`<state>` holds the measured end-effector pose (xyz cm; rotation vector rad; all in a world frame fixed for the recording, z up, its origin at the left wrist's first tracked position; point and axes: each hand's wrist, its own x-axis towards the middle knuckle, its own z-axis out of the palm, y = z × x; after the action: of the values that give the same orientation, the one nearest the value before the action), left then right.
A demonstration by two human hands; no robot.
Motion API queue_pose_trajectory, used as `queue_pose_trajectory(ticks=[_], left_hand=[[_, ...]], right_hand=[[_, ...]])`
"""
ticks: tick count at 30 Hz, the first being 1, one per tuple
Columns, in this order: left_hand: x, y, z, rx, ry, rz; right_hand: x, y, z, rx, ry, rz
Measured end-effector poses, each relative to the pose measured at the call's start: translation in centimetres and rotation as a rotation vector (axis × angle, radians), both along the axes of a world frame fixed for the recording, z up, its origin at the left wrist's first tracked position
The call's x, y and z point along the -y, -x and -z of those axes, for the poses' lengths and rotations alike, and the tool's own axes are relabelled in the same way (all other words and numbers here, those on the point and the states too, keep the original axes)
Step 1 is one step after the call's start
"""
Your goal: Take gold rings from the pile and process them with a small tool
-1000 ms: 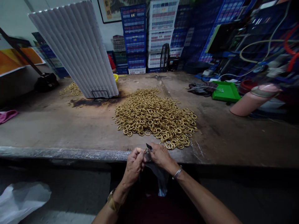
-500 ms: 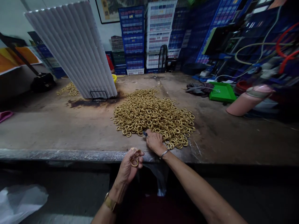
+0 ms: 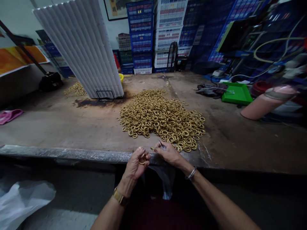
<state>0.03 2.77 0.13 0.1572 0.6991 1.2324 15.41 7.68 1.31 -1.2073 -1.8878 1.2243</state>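
The left hand (image 3: 136,164) was at the middle of the worktop's front edge, palm partly turned up, its fingers curled loosely over a few gold-coloured rings (image 3: 142,161), one of which hung in view below the fingertips. Just beside it, over the same edge, the right hand (image 3: 169,155) was closed in a pinch, a single ring (image 3: 153,149) sticking out from its fingertips towards the left hand. The tip of a dark, pointed tool (image 3: 161,143) rose from the right hand's grip; the rest of it was hidden by the fingers. The two hands were near each other but apart.

The large pile of rings (image 3: 158,111) spread over the middle of the worktop (image 3: 59,131), its nearest rings lying close to the front edge, just beyond the right hand. A smaller heap of rings (image 3: 76,88) lay towards the far left corner, partly behind a leaning white corrugated panel (image 3: 81,48) whose foot stood in a black wire stand (image 3: 105,95). A pink cloth (image 3: 11,116) lay near the left end. Towards the right end were a green tray (image 3: 240,94) and a tilted pink bottle (image 3: 259,107). Beyond the far edge, blue crates (image 3: 141,41) and white crates (image 3: 169,38) stood stacked.

A gold-coloured watch (image 3: 120,196) circled the left wrist, a silver bangle (image 3: 191,173) the right.
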Motion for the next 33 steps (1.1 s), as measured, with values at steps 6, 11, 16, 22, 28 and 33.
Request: queue_pose_trajectory(ticks=[6,11,16,22,28,33], left_hand=[[0.3,-0.6,-0.1,-0.154,-0.046,0.092],[0.8,-1.3,-0.1,-0.337,-0.123,0.118],[0.9,-1.6,0.3,-0.553,-0.195,0.057],[1.1,-1.6,0.5,-0.727,-0.237,0.075],[1.2,-1.7,0.2,-0.572,-0.221,0.131],[1.4,-1.8,0.1,-0.468,-0.219,0.112]], right_hand=[[0.7,-0.2,-0.2,-0.174,0.255,-0.030],[0.8,-0.1,0.1,-0.192,0.344,-0.058],[1.0,0.2,0.2,-0.182,0.340,-0.004],[0.9,1.0,0.6,-0.054,0.210,0.084],[0.8,1.4,0.6,-0.112,0.163,0.130],[0.6,0.9,1.5,-0.085,0.144,0.193]])
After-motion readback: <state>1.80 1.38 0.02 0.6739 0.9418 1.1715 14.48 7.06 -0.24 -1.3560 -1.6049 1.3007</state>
